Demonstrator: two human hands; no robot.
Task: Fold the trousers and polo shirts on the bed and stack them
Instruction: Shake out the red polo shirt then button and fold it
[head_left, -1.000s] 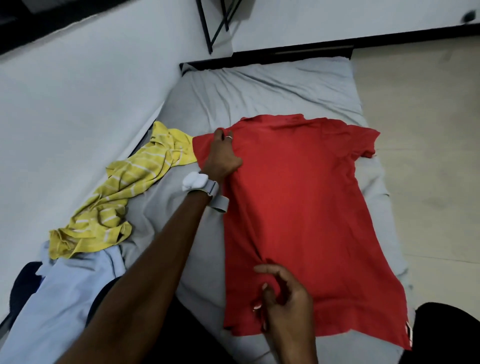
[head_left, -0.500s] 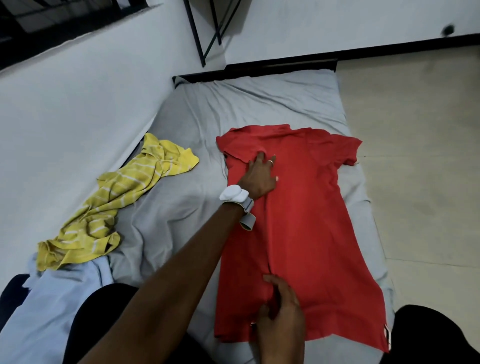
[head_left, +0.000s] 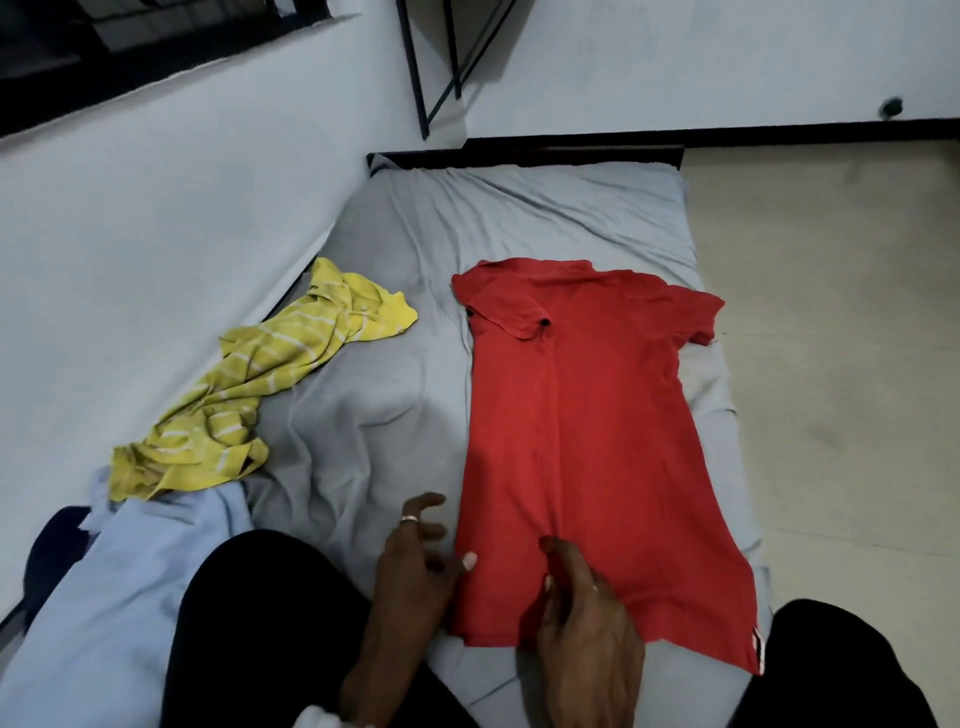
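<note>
Plainly released, left hand (head_left: 415, 561) lies beside, right hand (head_left: 584, 629) upon, red polo shirt (head_left: 587, 415); hem tag (head_left: 756, 649) unreadable.

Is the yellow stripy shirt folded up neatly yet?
No, the yellow striped shirt lies crumpled in a loose, twisted heap on the bed, with no tidy folds in it.

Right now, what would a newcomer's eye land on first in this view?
The red polo shirt lies flat, right of centre on the grey bed, its wall-side sleeve folded in over the body. A crumpled yellow striped shirt sits by the wall on the left. Nearest the camera, the right hand rests on the red shirt's hem, and the left hand is spread open beside its edge.
</note>
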